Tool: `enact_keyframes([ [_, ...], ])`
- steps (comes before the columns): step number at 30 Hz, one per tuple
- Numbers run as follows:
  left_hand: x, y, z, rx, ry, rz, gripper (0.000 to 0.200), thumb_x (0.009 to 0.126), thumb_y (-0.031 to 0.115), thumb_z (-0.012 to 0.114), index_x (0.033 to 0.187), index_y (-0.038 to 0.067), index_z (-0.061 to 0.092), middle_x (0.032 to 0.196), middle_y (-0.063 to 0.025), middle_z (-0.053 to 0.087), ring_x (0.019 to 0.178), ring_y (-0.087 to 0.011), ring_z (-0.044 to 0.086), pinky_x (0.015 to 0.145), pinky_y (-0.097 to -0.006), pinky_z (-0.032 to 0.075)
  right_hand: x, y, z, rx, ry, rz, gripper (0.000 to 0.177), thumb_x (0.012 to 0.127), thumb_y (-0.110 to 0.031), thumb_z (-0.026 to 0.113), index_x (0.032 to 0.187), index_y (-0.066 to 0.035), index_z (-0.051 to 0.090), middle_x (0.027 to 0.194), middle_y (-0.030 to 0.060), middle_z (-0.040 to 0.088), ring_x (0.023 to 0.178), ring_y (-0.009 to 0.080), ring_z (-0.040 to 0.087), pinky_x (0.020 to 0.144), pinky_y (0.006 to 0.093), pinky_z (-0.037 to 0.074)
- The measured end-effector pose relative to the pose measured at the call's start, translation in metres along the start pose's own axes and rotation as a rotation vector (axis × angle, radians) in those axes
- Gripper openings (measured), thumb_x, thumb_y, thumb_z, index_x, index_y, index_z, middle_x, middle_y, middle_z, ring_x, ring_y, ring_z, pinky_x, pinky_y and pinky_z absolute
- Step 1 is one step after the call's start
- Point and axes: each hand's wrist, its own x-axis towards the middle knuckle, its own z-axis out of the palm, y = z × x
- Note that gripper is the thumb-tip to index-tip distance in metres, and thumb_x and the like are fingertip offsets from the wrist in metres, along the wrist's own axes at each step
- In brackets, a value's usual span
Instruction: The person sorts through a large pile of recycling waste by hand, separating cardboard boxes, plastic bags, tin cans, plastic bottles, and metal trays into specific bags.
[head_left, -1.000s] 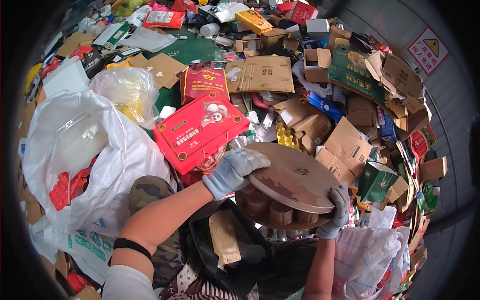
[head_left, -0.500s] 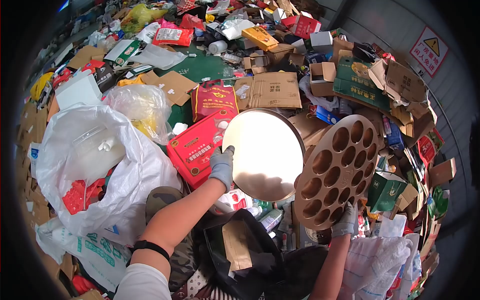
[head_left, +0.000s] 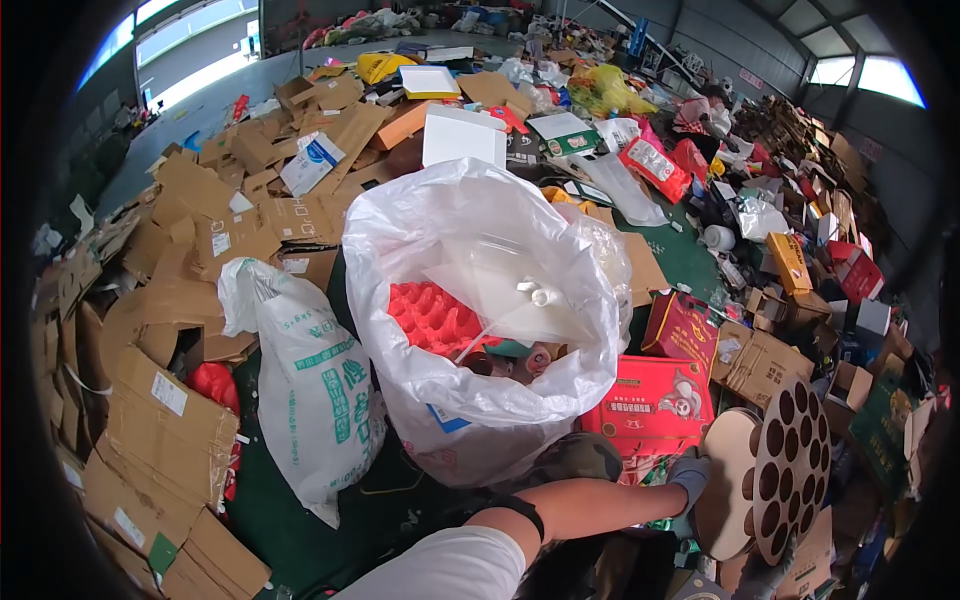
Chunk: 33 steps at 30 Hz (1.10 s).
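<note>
My left hand (head_left: pixel 690 480), in a grey glove, is closed on the left edge of a round, flat tan lid (head_left: pixel 724 490). Right beside the lid, partly overlapping it, stands a round brown tray with rows of circular hollows (head_left: pixel 793 468). My right hand (head_left: pixel 778 568) is at this tray's lower edge, dim and partly hidden in shadow; it appears to grip the rim. A red gift box (head_left: pixel 650 408) lies just beyond my left hand. Left of it, a large open white woven sack (head_left: pixel 480 400) holds a red moulded egg-tray-like piece (head_left: pixel 432 318) and clear plastic.
A second white sack with green print (head_left: pixel 318 400) leans left of the open one. Flattened cardboard (head_left: pixel 170 420) heaps up on the left. Mixed boxes, bags and a yellow carton (head_left: pixel 789 263) fill the right. Green floor (head_left: pixel 300 520) shows between the piles.
The view has swung left, so the open sack now sits central and both hands appear at lower right. The lid and the holed tray remain in my hands, now closer together.
</note>
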Motion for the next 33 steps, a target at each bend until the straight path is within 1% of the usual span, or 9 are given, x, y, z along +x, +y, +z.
enact_keyframes([
  [9, 0.018, -0.013, 0.021, 0.120, 0.010, 0.084, 0.038, 0.081, 0.035, 0.048, 0.103, 0.005, 0.054, 0.091, -0.0211, 0.062, 0.087, -0.0356, 0.060, 0.073, -0.0417, 0.046, 0.021, 0.031, 0.304, -0.140, -0.437, 0.099, 0.035, 0.087, -0.019, 0.052, 0.119, -0.005, 0.049, 0.120, 0.0097, 0.053, 0.107, 0.0189, 0.053, 0.094, 0.0327, 0.042],
  [14, 0.003, 0.015, -0.016, -0.303, -0.344, 0.007, 0.036, 0.085, 0.033, 0.048, 0.104, 0.003, 0.054, 0.093, -0.0115, 0.062, 0.081, -0.0249, 0.061, 0.072, -0.0355, 0.048, 0.022, 0.114, 0.365, -0.953, -0.353, -0.301, 0.037, 0.080, -0.025, 0.060, 0.110, -0.003, 0.055, 0.109, 0.0096, 0.056, 0.099, 0.0207, 0.054, 0.086, 0.0329, 0.043],
  [16, -0.009, 0.026, -0.013, -0.443, -0.478, -0.081, 0.035, 0.086, 0.032, 0.048, 0.105, 0.003, 0.055, 0.094, -0.0077, 0.063, 0.079, -0.0207, 0.061, 0.071, -0.0330, 0.049, 0.030, 0.100, 0.329, -1.207, -0.203, -0.384, 0.039, 0.077, -0.028, 0.063, 0.106, -0.003, 0.058, 0.105, 0.0096, 0.058, 0.096, 0.0214, 0.054, 0.083, 0.0329, 0.044],
  [20, -0.014, 0.046, -0.024, -0.546, -0.899, -0.088, 0.043, 0.088, 0.035, 0.047, 0.116, 0.002, 0.052, 0.112, -0.0101, 0.057, 0.100, -0.0224, 0.055, 0.085, -0.0361, 0.044, 0.009, 0.041, 0.259, -1.347, -0.212, -0.313, 0.073, 0.067, -0.038, 0.068, 0.124, -0.002, 0.040, 0.134, 0.0209, 0.033, 0.122, 0.0316, 0.035, 0.098, 0.0456, 0.033],
  [25, 0.015, 0.054, 0.022, -0.357, -0.673, -0.299, 0.047, 0.088, 0.033, 0.052, 0.125, 0.004, 0.048, 0.124, -0.0098, 0.052, 0.108, -0.0251, 0.053, 0.093, -0.0384, 0.044, -0.074, -0.051, 0.060, -1.640, 0.914, -0.647, 0.089, 0.063, -0.039, 0.071, 0.132, 0.001, 0.032, 0.138, 0.0254, 0.026, 0.130, 0.0382, 0.024, 0.106, 0.0425, 0.021],
  [28, -0.016, 0.061, 0.033, -0.317, -0.764, -0.280, 0.047, 0.087, 0.033, 0.054, 0.124, 0.004, 0.049, 0.125, -0.0111, 0.052, 0.110, -0.0253, 0.053, 0.095, -0.0377, 0.043, -0.163, -0.071, 0.013, -1.081, 1.214, -0.395, 0.082, 0.070, -0.035, 0.072, 0.132, 0.001, 0.033, 0.134, 0.0248, 0.033, 0.123, 0.0332, 0.037, 0.102, 0.0383, 0.031],
  [31, -0.099, 0.067, 0.039, -0.294, -0.924, -0.435, 0.045, 0.088, 0.031, 0.053, 0.124, 0.004, 0.049, 0.126, -0.0114, 0.050, 0.111, -0.0256, 0.051, 0.095, -0.0386, 0.043, -0.199, -0.032, -0.037, -0.229, 0.631, -0.410, 0.069, 0.080, -0.035, 0.065, 0.129, 0.002, 0.034, 0.119, 0.0239, 0.050, 0.106, 0.0317, 0.053, 0.090, 0.0345, 0.044],
  [32, -0.127, 0.071, 0.036, -0.265, -0.935, -0.522, 0.044, 0.089, 0.030, 0.053, 0.125, 0.005, 0.049, 0.127, -0.0114, 0.049, 0.112, -0.0256, 0.051, 0.095, -0.0388, 0.043, -0.213, -0.014, -0.060, -0.008, 0.621, -0.453, 0.057, 0.083, -0.025, 0.062, 0.126, 0.003, 0.038, 0.110, 0.0193, 0.055, 0.097, 0.0263, 0.056, 0.084, 0.0311, 0.047],
  [33, -0.104, 0.036, 0.051, -0.248, -1.173, -0.308, 0.048, 0.090, 0.034, 0.051, 0.128, 0.006, 0.044, 0.129, -0.0116, 0.047, 0.115, -0.0269, 0.048, 0.097, -0.0407, 0.040, -0.239, -0.011, -0.061, 0.030, 0.649, -0.545, 0.043, 0.084, -0.013, 0.057, 0.121, 0.003, 0.042, 0.103, 0.0151, 0.058, 0.089, 0.0201, 0.058, 0.079, 0.0281, 0.048],
])
